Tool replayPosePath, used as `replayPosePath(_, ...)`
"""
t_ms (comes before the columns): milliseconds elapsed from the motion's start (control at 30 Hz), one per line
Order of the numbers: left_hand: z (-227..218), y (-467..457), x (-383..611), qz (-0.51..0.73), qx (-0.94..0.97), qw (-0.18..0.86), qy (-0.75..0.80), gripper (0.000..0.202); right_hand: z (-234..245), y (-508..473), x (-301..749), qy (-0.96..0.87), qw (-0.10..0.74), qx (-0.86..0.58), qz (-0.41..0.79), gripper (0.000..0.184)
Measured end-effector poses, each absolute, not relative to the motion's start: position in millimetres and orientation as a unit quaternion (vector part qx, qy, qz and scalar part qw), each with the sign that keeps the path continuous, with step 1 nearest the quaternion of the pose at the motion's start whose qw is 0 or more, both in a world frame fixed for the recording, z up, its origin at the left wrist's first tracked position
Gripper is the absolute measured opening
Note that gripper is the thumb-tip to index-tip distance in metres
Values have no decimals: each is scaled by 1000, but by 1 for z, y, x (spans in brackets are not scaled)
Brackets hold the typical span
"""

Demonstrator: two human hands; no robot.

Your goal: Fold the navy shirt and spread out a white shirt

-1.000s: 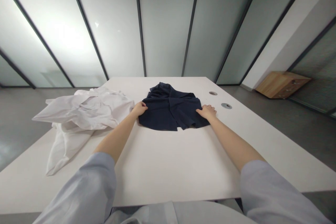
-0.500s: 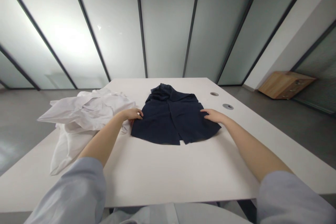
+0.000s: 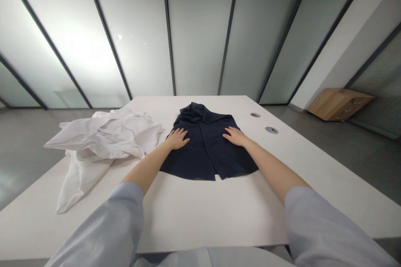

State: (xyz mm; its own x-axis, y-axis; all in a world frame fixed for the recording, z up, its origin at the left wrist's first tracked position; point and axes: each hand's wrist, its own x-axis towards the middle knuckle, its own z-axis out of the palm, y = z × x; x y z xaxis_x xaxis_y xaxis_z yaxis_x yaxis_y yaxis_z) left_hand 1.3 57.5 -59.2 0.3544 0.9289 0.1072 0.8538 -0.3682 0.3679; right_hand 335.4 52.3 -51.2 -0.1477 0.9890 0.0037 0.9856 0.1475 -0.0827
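A dark navy garment, seemingly a shirt (image 3: 203,150), lies front and centre on the white table (image 3: 216,217). Its lower part is spread flat with the hem toward me, and its far end is bunched up. My left hand (image 3: 178,138) rests on its left side with the fingers spread. On its right side lies my right hand (image 3: 235,136), fingers also stretched out over the cloth. Neither hand grips the fabric. A front seam runs down the middle to a small notch at the hem.
To the left lies a crumpled heap of white clothes (image 3: 109,135), one part hanging toward the table's near left. Two round cable holes sit on the right, the nearer grommet (image 3: 271,130) being grey. A wooden cabinet (image 3: 340,104) stands on the floor at right, beyond the table.
Both hands have left the garment's side edges and moved inward onto it, fingers now spread flat. The hem sits slightly nearer to me and its side corners are drawn in a little.
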Motion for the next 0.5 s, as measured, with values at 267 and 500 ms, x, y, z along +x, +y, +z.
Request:
replayPosePath(267,-44,36,-3,0,853,-2,522,57,-45,23,322,-770,-54,-635,-17,63)
replayPosePath(500,7,25,5,-88,860,62,500,46,2,9,309,-783,-143,-605,-16,46)
